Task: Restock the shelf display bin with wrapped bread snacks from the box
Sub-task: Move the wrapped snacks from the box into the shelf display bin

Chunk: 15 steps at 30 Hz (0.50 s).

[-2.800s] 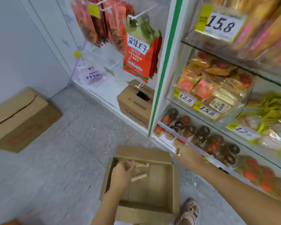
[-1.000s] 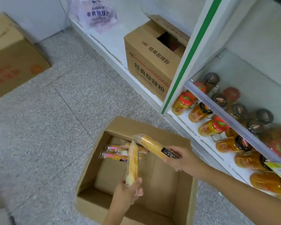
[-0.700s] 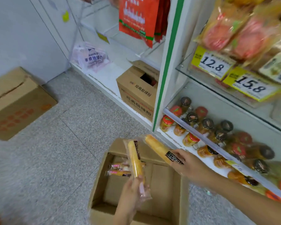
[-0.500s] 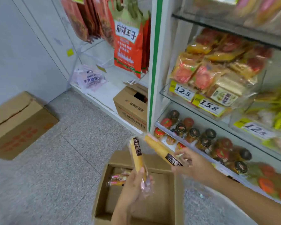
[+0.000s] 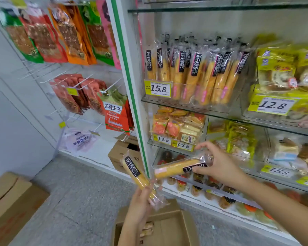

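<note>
Bread snacks, one in each hand: that is what I hold up near the shelf. My left hand has its fingers curled round the bottom end of the first bread snack, so it points up and to the left. My right hand pinches the second bread snack at its black label end, so it lies sideways. I think I hold them by the ends so they can slide upright into the display bin higher up, where more stand in a row. Its yellow tag reads 15.8. The box sits low and near, with a few snacks inside. A red bag on the left says 麻辣王子.
</note>
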Available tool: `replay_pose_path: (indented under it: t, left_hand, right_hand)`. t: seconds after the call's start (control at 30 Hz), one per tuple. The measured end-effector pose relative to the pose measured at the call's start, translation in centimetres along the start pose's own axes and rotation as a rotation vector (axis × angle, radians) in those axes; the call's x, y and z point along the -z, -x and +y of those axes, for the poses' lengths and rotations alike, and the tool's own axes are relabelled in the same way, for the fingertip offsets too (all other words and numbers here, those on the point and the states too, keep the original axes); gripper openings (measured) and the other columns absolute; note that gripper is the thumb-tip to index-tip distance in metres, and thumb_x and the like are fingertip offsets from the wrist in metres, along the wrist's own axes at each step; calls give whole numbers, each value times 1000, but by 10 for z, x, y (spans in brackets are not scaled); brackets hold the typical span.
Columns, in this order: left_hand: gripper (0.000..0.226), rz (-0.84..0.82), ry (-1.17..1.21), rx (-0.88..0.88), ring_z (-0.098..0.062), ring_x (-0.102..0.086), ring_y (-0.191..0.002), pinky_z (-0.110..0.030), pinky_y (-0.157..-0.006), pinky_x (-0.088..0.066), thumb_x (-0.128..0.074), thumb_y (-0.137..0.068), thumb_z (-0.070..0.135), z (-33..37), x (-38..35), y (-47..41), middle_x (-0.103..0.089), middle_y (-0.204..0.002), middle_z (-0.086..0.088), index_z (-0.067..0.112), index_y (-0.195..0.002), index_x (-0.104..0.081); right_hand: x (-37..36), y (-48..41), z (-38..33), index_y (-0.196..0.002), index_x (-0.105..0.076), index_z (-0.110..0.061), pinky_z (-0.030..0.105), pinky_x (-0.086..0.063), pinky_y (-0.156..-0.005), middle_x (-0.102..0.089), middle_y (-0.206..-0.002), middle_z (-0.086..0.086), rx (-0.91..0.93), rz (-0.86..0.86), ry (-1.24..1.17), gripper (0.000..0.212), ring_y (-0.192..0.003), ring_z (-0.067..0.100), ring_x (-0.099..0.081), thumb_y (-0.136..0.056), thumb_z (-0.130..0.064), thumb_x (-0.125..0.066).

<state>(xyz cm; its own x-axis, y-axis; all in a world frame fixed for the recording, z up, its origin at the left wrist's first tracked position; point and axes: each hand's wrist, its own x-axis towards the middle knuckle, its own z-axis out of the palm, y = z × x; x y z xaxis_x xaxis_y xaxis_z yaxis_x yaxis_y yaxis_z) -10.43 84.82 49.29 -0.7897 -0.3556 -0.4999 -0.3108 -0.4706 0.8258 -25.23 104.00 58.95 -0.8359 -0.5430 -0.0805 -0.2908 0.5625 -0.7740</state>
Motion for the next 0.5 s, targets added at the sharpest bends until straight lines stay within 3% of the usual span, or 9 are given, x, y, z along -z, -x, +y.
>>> replay_pose_path:
  t: [0.1,0.2,0.3,0.4,0.5]
  left_hand:
    - [30,-97,19,-35,-21,-67,-104,-45,-90,-52,-49,-95,20,28,-11,9,-70,-112,-6,11,-123,-56]
    - [26,-176,23,-86,-24,-67,-102,-28,-66,-57,-47,-95,14,49,-14,17,-70,-111,-8,8,-118,-57]
    - [28,-234,-72,-142,-25,-69,-97,-35,-79,-55,-49,-94,14,69,-18,21,-71,-108,-12,7,-120,-56]
    - [29,-286,-214,-216,-20,-70,-94,-47,-90,-51,-52,-93,20,86,-32,19,-70,-108,-10,16,-122,-56]
    - [19,-334,-364,-317,-10,-68,-96,-38,-90,-51,-52,-93,22,102,-60,17,-74,-97,6,26,-111,-58]
  right_hand:
    - [16,13,-22,-105,-46,-40,15,-40,-61,-54,-111,-15,-23,53,-71,53,-82,-7,-50,-69,-29,-82]
    - [26,29,-35,-102,-49,-44,23,-45,-81,-55,-120,-17,-14,125,-164,51,-100,0,-54,-67,-30,-84]
    - [31,43,-39,-105,-56,-43,29,-47,-94,-62,-114,-18,-4,256,-327,50,-108,8,-59,-67,-27,-83]
    - [33,52,-44,-108,-64,-34,33,-55,-87,-71,-107,2,-28,388,-611,42,-95,18,-68,-72,-16,-77]
    - [36,53,-50,-98,-67,-27,34,-56,-81,-70,-98,12,-64,545,-776,28,-92,26,-69,-75,-14,-75]
